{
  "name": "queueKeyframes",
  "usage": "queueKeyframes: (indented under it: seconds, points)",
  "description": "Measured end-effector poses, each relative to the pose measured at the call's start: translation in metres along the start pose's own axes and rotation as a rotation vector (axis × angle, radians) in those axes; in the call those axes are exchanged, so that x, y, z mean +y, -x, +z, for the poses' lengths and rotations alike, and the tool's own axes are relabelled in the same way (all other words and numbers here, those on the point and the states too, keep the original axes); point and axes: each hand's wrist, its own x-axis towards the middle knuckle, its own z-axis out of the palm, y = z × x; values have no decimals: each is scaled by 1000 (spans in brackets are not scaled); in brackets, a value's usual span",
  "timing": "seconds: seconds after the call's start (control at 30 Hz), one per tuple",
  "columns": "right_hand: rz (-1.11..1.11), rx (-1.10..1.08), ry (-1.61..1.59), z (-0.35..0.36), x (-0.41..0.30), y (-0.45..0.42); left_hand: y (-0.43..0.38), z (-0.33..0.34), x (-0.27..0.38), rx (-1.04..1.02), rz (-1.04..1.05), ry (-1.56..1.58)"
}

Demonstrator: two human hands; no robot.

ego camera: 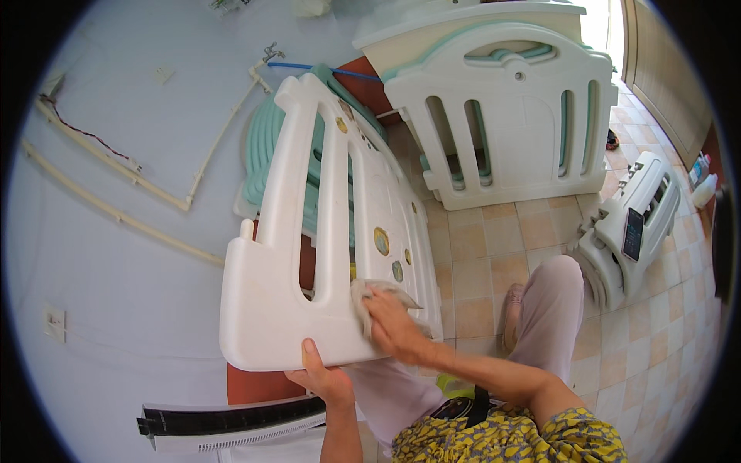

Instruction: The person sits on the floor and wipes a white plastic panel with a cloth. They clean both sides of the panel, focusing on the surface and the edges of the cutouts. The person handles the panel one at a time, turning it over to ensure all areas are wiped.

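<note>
A large white plastic playpen panel (289,324) with long slots and round stickers leans in front of me. My left hand (324,376) grips its lower edge, the thumb on the upper face and the fingers hidden beneath. My right hand (393,324) presses a pale cloth (362,309) against the panel's face, below the round stickers. Green plastic panels (263,156) stand behind the white one, partly hidden by it.
White and green panels (498,127) stand stacked at the upper right. Farther right, a smartphone (634,234) lies on smaller white plastic parts (648,214). A water tap (272,52) and pipes run along the left wall. Bottles (701,179) stand at the far right.
</note>
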Motion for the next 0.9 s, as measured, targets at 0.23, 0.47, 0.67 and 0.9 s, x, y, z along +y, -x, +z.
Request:
queueKeyframes:
  seconds: [0.23,0.47,0.67,0.9]
  points:
    - [-192,32,255,-4,35,-50,-3,-2,0,78,-9,42]
    - [-235,52,597,-29,97,-143,4,6,-6,141,-7,-40]
    - [-177,290,764,-39,162,-226,7,-45,-53,-32,666,-809]
    - [38,71,782,-47,172,-261,2,2,-20,117,5,-46]
